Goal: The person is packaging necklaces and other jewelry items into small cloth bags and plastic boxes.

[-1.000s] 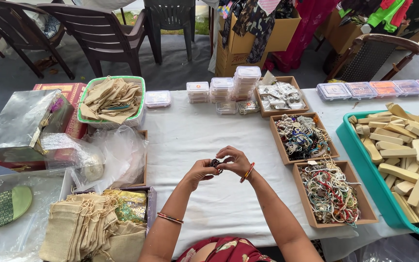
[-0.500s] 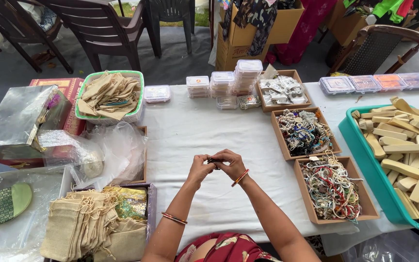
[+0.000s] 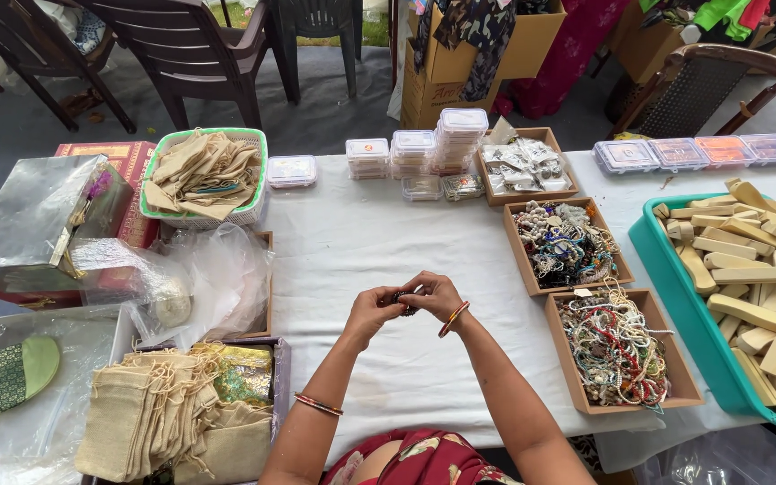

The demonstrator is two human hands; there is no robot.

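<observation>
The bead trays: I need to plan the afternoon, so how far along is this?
Done: nothing finished lies on the white cloth. In hand: the left hand and right hand pinch one small dark beaded piece together above it. Left: two cardboard trays of beaded strings sit heaped full, beside the burlap pouches.

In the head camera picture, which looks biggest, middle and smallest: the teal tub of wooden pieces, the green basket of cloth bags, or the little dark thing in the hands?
1. Teal tub, partly cut off at the edge.
2. Green basket.
3. Small dark thing, pinched between left hand and right hand.
</observation>
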